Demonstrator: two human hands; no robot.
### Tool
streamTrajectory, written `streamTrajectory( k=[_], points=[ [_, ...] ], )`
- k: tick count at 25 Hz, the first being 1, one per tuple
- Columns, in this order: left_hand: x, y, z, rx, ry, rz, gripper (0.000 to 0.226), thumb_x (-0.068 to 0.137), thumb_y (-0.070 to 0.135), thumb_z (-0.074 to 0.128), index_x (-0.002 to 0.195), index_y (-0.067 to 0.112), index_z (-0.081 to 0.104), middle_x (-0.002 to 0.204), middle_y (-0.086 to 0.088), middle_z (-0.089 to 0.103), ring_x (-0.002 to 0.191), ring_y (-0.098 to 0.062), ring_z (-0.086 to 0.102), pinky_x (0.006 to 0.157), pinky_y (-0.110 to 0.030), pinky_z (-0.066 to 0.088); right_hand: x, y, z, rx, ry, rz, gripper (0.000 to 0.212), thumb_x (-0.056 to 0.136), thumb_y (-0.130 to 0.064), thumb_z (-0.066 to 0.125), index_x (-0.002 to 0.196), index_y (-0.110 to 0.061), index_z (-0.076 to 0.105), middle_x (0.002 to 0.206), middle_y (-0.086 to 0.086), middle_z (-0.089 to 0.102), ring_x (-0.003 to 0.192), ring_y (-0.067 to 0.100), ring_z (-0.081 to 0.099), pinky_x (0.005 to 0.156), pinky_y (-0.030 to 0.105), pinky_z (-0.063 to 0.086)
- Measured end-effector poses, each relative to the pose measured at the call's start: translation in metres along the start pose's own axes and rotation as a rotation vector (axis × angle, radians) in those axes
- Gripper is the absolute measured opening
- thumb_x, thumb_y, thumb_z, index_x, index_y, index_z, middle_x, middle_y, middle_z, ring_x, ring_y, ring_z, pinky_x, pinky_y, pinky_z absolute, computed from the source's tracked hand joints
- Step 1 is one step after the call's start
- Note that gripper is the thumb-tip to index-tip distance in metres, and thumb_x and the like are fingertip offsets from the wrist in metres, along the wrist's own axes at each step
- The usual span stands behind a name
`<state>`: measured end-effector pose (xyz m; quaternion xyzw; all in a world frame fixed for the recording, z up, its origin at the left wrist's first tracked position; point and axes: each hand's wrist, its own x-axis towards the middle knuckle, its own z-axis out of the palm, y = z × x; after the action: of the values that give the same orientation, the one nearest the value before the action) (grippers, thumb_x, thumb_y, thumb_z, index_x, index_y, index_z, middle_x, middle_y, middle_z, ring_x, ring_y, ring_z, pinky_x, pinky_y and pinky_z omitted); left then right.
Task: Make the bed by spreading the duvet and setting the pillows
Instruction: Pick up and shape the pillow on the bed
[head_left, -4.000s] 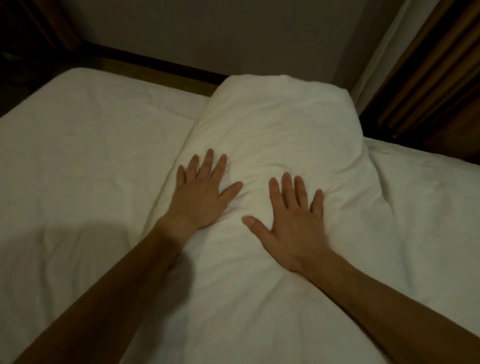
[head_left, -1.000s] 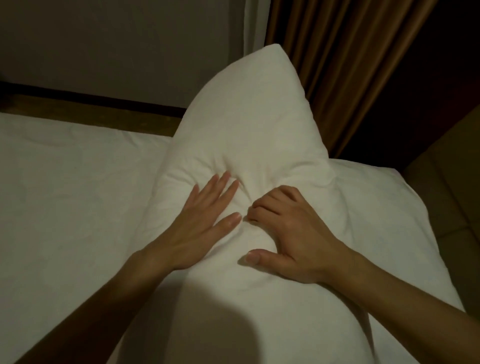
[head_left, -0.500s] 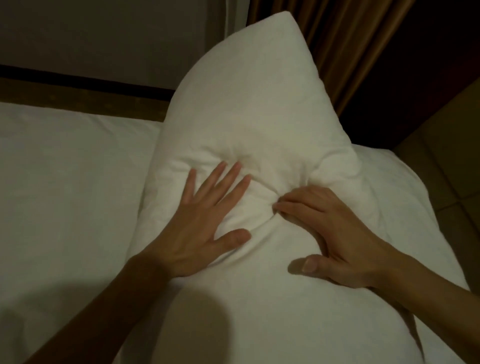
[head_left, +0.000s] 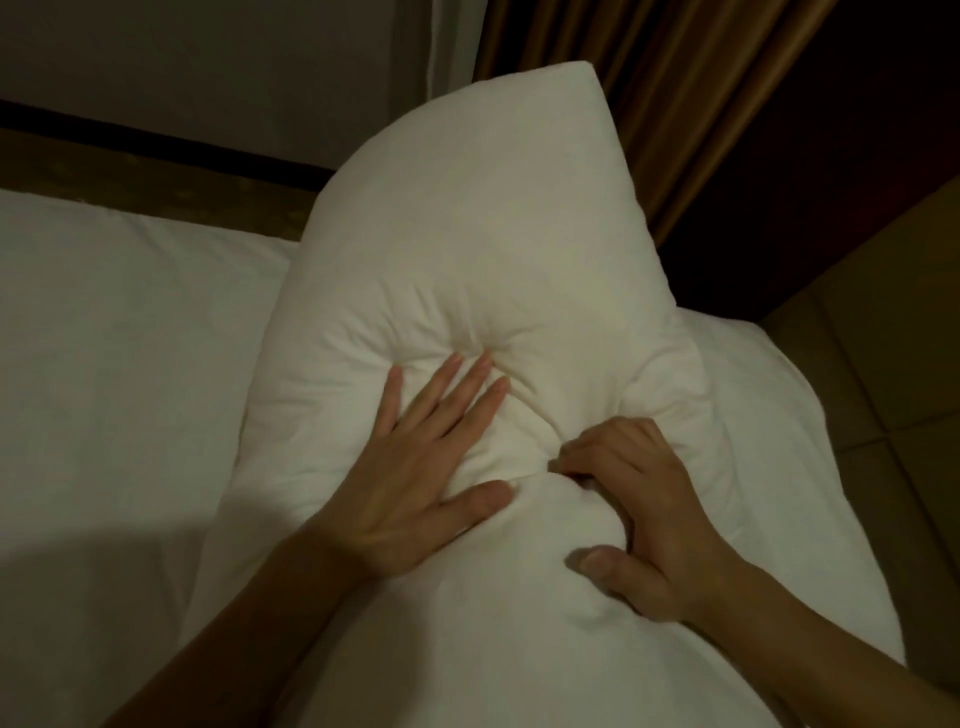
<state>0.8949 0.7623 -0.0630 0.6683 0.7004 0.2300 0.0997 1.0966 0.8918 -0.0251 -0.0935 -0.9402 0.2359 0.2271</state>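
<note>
Both hands on the pillow (head_left: 467, 260), which lies at the right side of the bed (head_left: 104, 338), far end tipped up. Left hand (head_left: 410, 467) flat, fingers spread, pressing in; right hand (head_left: 644, 509) bunching a fold of cover. Soft, light, dents easily — likely best gripped at corners or side edges, not the middle.
</note>
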Motion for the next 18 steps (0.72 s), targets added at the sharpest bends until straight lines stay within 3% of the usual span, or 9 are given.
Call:
streamTrajectory(
  k=[4, 8, 11, 14, 18],
  points=[
    [0.012, 0.02, 0.009, 0.065, -0.028, -0.012, 0.082, 0.092, 0.073, 0.003, 0.157, 0.024, 0.01, 0.164, 0.005, -0.001, 0.15, -0.012, -0.007, 0.118, -0.059, -0.003, -0.006, 0.02, 0.005, 0.064, 0.122, -0.034, 0.06, 0.098, -0.061, 0.039, 0.063, -0.013, 0.05, 0.061, -0.01, 0.04, 0.054, 0.01, 0.038, 0.057, 0.032, 0.033],
    [0.018, 0.045, -0.008, -0.029, -0.01, -0.007, 0.075, 0.094, 0.07, 0.008, 0.156, 0.028, 0.01, 0.164, 0.011, -0.002, 0.149, -0.007, -0.008, 0.12, -0.051, -0.007, -0.008, 0.031, -0.026, 0.104, 0.147, -0.076, 0.063, 0.1, -0.06, 0.039, 0.052, -0.018, 0.037, 0.048, -0.012, 0.032, 0.041, 0.006, 0.03, 0.045, 0.021, 0.026],
    [0.007, 0.048, -0.032, -0.054, 0.035, -0.091, 0.066, 0.095, 0.067, 0.014, 0.153, 0.036, 0.008, 0.163, 0.016, -0.004, 0.149, -0.004, -0.007, 0.121, -0.044, -0.008, -0.01, 0.044, -0.074, 0.09, 0.168, -0.085, 0.071, 0.099, -0.061, 0.039, 0.048, -0.012, 0.043, 0.044, -0.009, 0.039, 0.036, 0.007, 0.035, 0.042, 0.019, 0.028],
    [0.01, 0.063, -0.04, 0.015, -0.025, -0.167, 0.07, 0.089, 0.077, 0.005, 0.15, 0.044, 0.006, 0.16, 0.021, -0.007, 0.147, 0.0, -0.012, 0.121, -0.045, -0.009, -0.026, 0.061, -0.124, 0.042, 0.222, -0.073, 0.072, 0.099, -0.062, 0.039, 0.047, -0.012, 0.046, 0.043, -0.008, 0.038, 0.036, 0.005, 0.033, 0.041, 0.02, 0.028],
    [0.061, 0.116, -0.029, -0.007, -0.113, -0.073, 0.073, 0.088, 0.079, 0.005, 0.151, 0.043, 0.004, 0.16, 0.021, -0.008, 0.146, 0.002, -0.013, 0.12, -0.043, -0.011, -0.072, 0.088, -0.181, 0.016, 0.317, -0.005, 0.048, 0.093, -0.04, 0.05, 0.049, -0.023, 0.043, 0.048, -0.019, 0.029, 0.039, -0.007, 0.027, 0.048, 0.007, 0.021]
  ],
)
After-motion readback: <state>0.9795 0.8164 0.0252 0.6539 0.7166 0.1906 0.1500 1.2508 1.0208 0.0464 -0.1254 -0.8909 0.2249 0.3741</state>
